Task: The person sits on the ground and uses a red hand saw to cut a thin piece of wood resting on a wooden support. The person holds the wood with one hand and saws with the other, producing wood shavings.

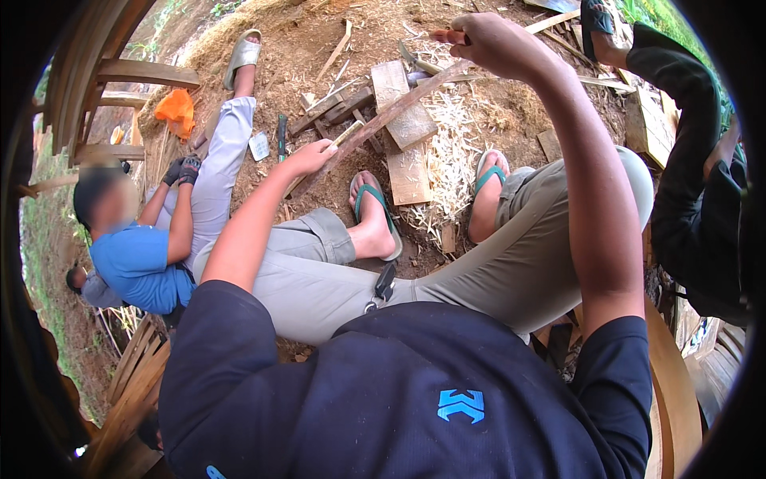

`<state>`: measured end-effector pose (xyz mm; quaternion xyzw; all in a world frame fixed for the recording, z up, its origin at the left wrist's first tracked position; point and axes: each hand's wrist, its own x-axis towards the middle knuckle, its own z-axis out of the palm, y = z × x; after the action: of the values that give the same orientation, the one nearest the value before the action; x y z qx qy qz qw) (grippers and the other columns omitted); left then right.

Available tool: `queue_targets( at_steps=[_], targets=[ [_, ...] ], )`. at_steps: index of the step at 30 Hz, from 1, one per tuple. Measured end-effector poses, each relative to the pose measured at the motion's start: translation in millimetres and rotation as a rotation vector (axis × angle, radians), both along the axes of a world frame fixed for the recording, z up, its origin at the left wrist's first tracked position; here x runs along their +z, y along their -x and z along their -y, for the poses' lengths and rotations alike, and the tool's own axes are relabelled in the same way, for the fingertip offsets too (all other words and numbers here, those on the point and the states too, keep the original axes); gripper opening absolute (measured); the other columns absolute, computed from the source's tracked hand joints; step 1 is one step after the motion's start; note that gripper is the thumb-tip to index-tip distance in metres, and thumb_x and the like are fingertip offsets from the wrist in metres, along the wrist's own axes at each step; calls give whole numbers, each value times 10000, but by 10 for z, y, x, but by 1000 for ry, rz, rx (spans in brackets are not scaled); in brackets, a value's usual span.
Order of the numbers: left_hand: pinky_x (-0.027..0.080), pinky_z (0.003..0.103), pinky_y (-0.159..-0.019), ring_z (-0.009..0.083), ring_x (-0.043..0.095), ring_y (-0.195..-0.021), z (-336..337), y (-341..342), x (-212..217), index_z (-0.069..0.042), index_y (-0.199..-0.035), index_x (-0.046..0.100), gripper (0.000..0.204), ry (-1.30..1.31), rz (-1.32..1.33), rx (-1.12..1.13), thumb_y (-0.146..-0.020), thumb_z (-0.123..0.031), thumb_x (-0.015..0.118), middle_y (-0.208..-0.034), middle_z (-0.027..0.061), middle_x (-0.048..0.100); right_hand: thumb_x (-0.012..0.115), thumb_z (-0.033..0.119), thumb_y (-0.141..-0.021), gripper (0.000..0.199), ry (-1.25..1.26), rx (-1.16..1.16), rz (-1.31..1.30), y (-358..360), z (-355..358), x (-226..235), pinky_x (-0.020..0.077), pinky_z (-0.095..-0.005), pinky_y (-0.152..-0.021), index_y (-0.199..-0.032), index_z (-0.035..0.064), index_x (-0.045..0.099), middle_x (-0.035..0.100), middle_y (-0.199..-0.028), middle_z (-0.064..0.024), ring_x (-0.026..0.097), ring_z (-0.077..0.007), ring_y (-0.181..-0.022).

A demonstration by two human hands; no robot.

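Both hands close around a long wooden stick (383, 120), over the shavings (451, 152).
Left hand (311, 157) grips its lower end at 8 o'clock; right hand (499, 44) closes on something thin at 2 o'clock, perhaps steadying it for carving.

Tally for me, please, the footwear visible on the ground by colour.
Teal-strapped flip-flops: 2, on the person's own feet and
Pale grey slide sandal: 1, on the seated co-worker's outstretched foot
Dark sandal: 1, on another person's foot at upper right
Total: 4
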<state>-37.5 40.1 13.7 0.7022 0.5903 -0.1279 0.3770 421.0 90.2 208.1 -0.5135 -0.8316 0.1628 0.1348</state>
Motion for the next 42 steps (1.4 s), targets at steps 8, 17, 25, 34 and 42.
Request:
queue_targets(
  at_steps=[8,17,25,34,42],
  targets=[
    [500,409,-856,264,706,-913,-163,-33,227,-76,-1266,611,450,-131,42,247,-1067,-436,426,-928,122,726,631,250,-912,271,86,31,10,56,-14,134,540,-504,-763,-1037,32,731,701,-878,-256,684,-437,-840],
    [481,395,-973,338,659,-1130,-122,-127,256,-30,-1269,635,415,-266,157,75,-1055,-362,507,-1211,219,679,631,223,-897,246,50,53,23,14,-15,43,534,-498,-768,-975,8,723,698,-869,-255,684,-432,-856],
    [497,400,-970,341,673,-1121,60,-116,273,-83,-1217,698,360,-282,41,105,-1003,-357,601,-1164,203,705,654,193,-882,234,101,80,-56,26,0,77,534,-475,-767,-1047,53,742,712,-891,-235,695,-404,-855],
    [501,402,-984,345,669,-1142,40,-124,151,-92,-1223,708,404,-232,29,81,-974,-403,641,-1186,193,705,661,190,-847,254,110,61,-57,-7,-55,21,529,-472,-749,-1020,19,734,702,-871,-260,691,-414,-836],
    [505,389,-972,332,680,-1126,20,-120,78,-99,-1204,722,378,-284,20,97,-961,-383,665,-1181,183,711,667,201,-831,244,46,59,1,-15,-58,10,513,-482,-722,-929,-18,711,682,-831,-266,671,-428,-799]
  ],
)
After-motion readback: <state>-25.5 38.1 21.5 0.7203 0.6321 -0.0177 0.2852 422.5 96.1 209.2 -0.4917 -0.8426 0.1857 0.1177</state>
